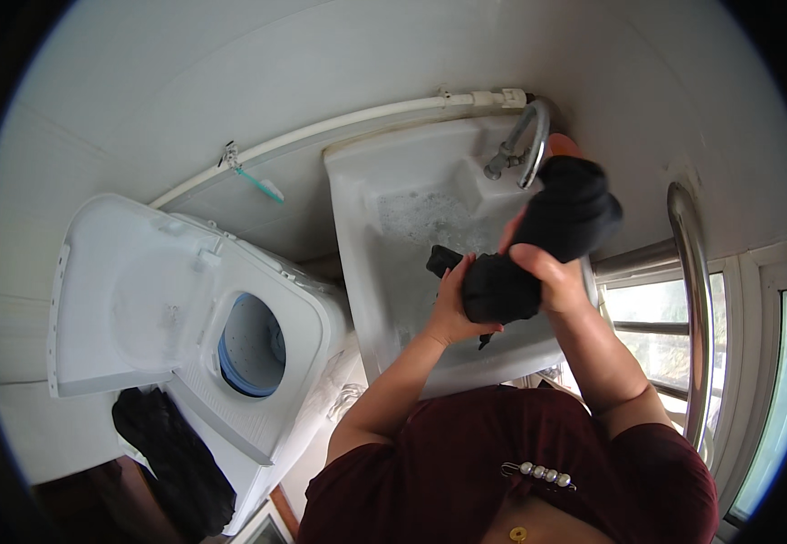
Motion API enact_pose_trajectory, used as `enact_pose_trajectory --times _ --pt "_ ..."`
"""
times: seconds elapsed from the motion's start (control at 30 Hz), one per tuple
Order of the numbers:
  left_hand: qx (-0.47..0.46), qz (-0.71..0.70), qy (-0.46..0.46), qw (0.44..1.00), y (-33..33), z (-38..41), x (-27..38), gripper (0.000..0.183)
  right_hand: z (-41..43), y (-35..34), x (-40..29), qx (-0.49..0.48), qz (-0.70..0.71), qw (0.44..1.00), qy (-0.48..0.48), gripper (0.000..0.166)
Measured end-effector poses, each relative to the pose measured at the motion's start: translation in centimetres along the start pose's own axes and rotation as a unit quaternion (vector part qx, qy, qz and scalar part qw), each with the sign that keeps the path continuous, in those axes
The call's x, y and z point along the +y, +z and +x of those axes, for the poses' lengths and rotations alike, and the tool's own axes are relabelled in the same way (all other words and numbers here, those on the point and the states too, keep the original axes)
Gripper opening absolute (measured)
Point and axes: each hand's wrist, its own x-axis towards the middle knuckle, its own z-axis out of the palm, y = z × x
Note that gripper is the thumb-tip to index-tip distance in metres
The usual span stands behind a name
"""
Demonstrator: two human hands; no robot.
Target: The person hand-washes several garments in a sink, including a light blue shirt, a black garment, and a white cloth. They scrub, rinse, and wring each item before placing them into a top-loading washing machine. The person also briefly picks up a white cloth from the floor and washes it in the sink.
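Observation:
Over a white ceramic sink (349, 231), both hands grip one bunched piece of black cloth (502, 285). My left hand (453, 309) holds its lower left part, fingers spread round the bundle. Above and to the right, my right hand (549, 272) is closed round the middle, with the thumb on top. A thick folded end of the cloth rises past the right hand, close to the metal faucet (539, 146). A small black end sticks out beyond my left fingers. Foamy water (420, 217) lies in the basin beneath. Part of an orange object (562, 145) shows behind the cloth.
Left of the sink stands a white washing machine (312, 326), its lid raised and its round drum opening uncovered. Black fabric (176, 462) hangs over its near edge. A turquoise-handled brush (261, 185) hangs from the white wall pipe (339, 126). A curved metal rail (699, 306) is by the window.

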Motion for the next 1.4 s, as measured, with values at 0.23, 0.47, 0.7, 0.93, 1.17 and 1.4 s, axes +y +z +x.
enact_pose_trajectory --times 0.23,0.47,0.7,0.93,1.17,1.4 --pt "-0.095 0.239 -0.147 0.955 -0.7 -2.6 -5.6 0.108 0.2 0.3 -3.4 0.049 0.013 0.994 -0.092 0.048" --pt "-0.443 0.314 -0.258 0.799 -1.5 -5.3 -8.8 0.063 0.7 -1.2 1.7 0.089 -0.133 0.982 -0.099 0.035" --pt "-0.432 0.071 -0.227 0.870 0.1 -4.0 -5.6 0.065 -0.2 -2.8 15.5 0.277 -0.065 0.954 0.093 0.036" --pt "-0.420 -0.421 -0.261 0.761 3.6 -4.0 -0.9 0.099 0.7 -0.6 7.3 0.270 0.234 0.920 0.159 0.032" --pt "-0.261 -0.726 -0.089 0.630 8.2 1.6 4.0 0.118 -1.9 -1.6 -1.0 0.171 0.352 0.917 0.081 0.038" --pt "-0.014 -0.764 -0.011 0.645 7.1 6.9 8.2 0.090 -7.0 -4.8 0.0 0.219 0.339 0.911 0.083 0.045"
